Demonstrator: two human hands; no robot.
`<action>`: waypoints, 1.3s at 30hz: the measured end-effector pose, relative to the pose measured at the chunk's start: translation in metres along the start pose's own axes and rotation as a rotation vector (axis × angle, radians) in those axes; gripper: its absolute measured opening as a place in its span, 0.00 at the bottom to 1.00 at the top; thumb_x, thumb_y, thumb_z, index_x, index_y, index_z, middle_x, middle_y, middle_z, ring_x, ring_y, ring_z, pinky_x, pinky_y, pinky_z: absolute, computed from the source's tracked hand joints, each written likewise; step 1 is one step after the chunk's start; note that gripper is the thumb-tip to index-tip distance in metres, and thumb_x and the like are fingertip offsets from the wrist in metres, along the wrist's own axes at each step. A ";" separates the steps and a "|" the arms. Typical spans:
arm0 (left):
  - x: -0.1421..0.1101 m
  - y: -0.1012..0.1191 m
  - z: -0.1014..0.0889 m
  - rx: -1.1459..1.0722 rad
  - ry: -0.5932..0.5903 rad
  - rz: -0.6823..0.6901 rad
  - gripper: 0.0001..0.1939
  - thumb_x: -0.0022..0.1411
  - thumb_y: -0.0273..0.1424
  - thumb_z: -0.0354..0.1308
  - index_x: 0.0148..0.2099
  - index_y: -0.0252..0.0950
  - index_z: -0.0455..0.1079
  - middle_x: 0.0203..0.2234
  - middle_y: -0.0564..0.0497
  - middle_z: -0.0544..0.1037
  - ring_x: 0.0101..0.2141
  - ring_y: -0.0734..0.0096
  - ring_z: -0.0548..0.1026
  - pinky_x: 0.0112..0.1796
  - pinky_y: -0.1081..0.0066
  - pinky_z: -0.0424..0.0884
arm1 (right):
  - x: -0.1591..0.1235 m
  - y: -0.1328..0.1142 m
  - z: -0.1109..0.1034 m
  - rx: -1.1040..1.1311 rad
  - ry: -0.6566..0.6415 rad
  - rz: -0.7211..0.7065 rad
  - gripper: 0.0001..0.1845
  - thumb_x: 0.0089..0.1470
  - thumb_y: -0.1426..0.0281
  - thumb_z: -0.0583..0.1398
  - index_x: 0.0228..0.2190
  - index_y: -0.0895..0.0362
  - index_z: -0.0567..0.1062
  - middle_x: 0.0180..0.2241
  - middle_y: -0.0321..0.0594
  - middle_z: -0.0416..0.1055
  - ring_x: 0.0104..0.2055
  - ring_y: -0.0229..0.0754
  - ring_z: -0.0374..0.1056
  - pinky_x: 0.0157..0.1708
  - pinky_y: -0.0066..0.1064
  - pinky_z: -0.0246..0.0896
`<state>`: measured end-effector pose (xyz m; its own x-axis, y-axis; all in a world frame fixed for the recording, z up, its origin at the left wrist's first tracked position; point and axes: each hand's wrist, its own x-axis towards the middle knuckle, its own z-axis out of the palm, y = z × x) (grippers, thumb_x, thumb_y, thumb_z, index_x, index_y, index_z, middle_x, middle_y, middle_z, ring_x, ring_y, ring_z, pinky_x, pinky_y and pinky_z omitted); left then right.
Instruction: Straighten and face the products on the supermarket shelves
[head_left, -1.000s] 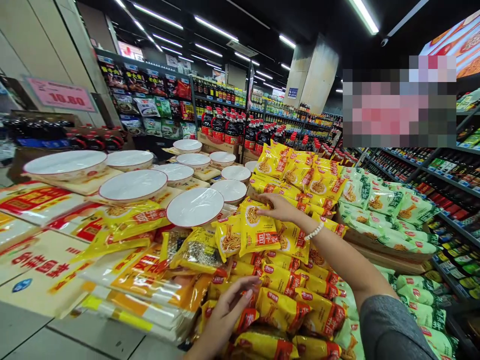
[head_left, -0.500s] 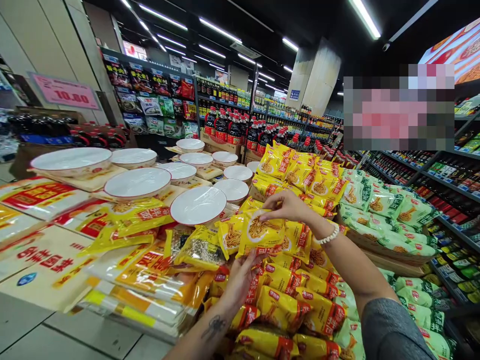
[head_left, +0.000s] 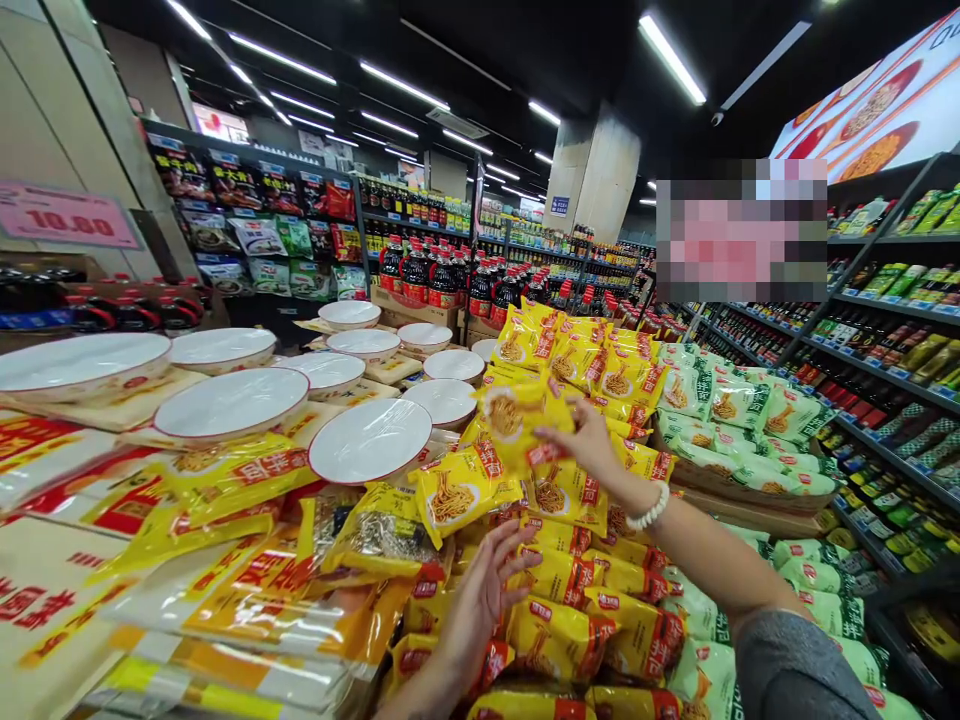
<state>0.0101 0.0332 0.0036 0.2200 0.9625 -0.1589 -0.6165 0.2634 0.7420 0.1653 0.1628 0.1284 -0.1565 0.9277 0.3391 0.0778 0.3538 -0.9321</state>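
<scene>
Because the right hand [head_left: 589, 442] pinches a yellow plastic noodle packet with a red label band [head_left: 516, 415] at one edge only, the packet's free side is unsupported and could swing or slip. Its print is partly blurred. The left hand [head_left: 491, 580] is open below, fingers spread and gripping nothing; whether it touches the heap cannot be told.

Under the held packet, a tilted yellow packet with a noodle picture [head_left: 466, 487] leans over others and appears loosely seated; a knock from either hand could send it sliding. Rows of plump, glossy yellow-and-red packets [head_left: 559, 635] lie below, and slick film on film offers poor grip.

Left of the held packet stands a shallow white bowl with a thin red rim [head_left: 370, 440]. Should the packet swing wide, it could strike this or the white bowl behind [head_left: 442, 402]. Green-and-white plastic packets [head_left: 750, 410] are stacked to the right, beyond the forearm.
</scene>
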 end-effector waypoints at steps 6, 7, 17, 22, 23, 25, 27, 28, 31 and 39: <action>-0.026 -0.008 -0.021 0.195 -0.056 0.137 0.29 0.64 0.55 0.51 0.54 0.40 0.70 0.61 0.41 0.67 0.48 0.54 0.74 0.31 0.67 0.73 | 0.131 -0.041 -0.091 -0.822 0.224 -0.319 0.28 0.52 0.60 0.68 0.53 0.54 0.73 0.47 0.46 0.77 0.49 0.54 0.72 0.50 0.45 0.67; -0.029 -0.009 -0.023 0.218 -0.039 0.167 0.28 0.64 0.55 0.49 0.54 0.40 0.71 0.60 0.41 0.68 0.47 0.54 0.74 0.31 0.67 0.73 | 0.148 -0.043 -0.103 -0.951 0.174 -0.283 0.27 0.52 0.61 0.68 0.53 0.55 0.74 0.49 0.48 0.76 0.51 0.57 0.71 0.53 0.47 0.64; -0.031 -0.016 -0.028 0.394 0.085 0.272 0.26 0.66 0.52 0.49 0.52 0.41 0.75 0.57 0.44 0.72 0.46 0.57 0.74 0.35 0.66 0.74 | 0.203 -0.004 -0.125 -1.015 -0.165 -0.097 0.28 0.43 0.60 0.74 0.46 0.57 0.81 0.40 0.47 0.79 0.40 0.51 0.74 0.47 0.41 0.67; -0.025 -0.013 -0.033 0.497 0.029 0.299 0.27 0.67 0.52 0.46 0.53 0.42 0.75 0.57 0.43 0.71 0.45 0.56 0.75 0.35 0.64 0.75 | 0.206 0.003 -0.131 -0.905 -0.119 -0.113 0.29 0.47 0.57 0.71 0.48 0.59 0.80 0.37 0.44 0.80 0.36 0.45 0.72 0.41 0.36 0.69; -0.024 -0.010 -0.034 0.541 0.017 0.304 0.27 0.68 0.52 0.45 0.53 0.42 0.75 0.57 0.42 0.71 0.46 0.55 0.75 0.37 0.63 0.76 | 0.206 0.004 -0.132 -0.894 -0.097 -0.110 0.30 0.48 0.57 0.70 0.49 0.60 0.79 0.37 0.43 0.79 0.36 0.44 0.71 0.40 0.36 0.69; -0.022 -0.002 -0.037 0.658 -0.007 0.353 0.26 0.69 0.50 0.43 0.53 0.42 0.75 0.57 0.41 0.72 0.50 0.53 0.74 0.43 0.59 0.76 | 0.205 0.005 -0.136 -0.884 -0.056 -0.098 0.30 0.50 0.56 0.69 0.50 0.62 0.78 0.35 0.43 0.79 0.34 0.43 0.71 0.38 0.35 0.69; -0.017 0.008 -0.040 0.839 -0.039 0.466 0.22 0.69 0.45 0.46 0.53 0.43 0.75 0.57 0.42 0.72 0.55 0.52 0.72 0.52 0.55 0.72 | 0.205 0.007 -0.138 -0.894 -0.045 -0.083 0.29 0.51 0.57 0.68 0.49 0.62 0.78 0.34 0.42 0.80 0.33 0.43 0.70 0.37 0.35 0.70; -0.014 0.014 -0.041 0.954 -0.055 0.542 0.19 0.69 0.42 0.49 0.53 0.43 0.75 0.57 0.43 0.72 0.57 0.52 0.69 0.56 0.53 0.68 | 0.204 0.007 -0.139 -0.907 -0.053 -0.076 0.27 0.51 0.57 0.68 0.48 0.62 0.79 0.34 0.42 0.80 0.33 0.43 0.70 0.38 0.35 0.70; 0.005 0.027 -0.047 1.311 0.025 0.767 0.17 0.67 0.35 0.53 0.55 0.43 0.74 0.60 0.44 0.71 0.64 0.50 0.61 0.64 0.50 0.56 | 0.204 0.004 -0.137 -0.984 -0.090 -0.067 0.20 0.49 0.62 0.71 0.42 0.60 0.82 0.34 0.41 0.80 0.34 0.44 0.71 0.41 0.37 0.69; 0.049 0.028 -0.057 1.851 0.612 0.689 0.32 0.64 0.25 0.55 0.69 0.30 0.57 0.67 0.26 0.53 0.63 0.35 0.61 0.56 0.47 0.67 | 0.153 -0.026 -0.057 -1.241 -0.012 -0.270 0.26 0.49 0.73 0.70 0.51 0.58 0.77 0.59 0.51 0.66 0.63 0.59 0.57 0.62 0.52 0.51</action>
<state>-0.0392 0.0915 -0.0203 -0.1295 0.8485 0.5131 0.9409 -0.0582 0.3336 0.1953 0.3022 0.2114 -0.3194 0.8098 0.4921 0.9077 0.4106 -0.0864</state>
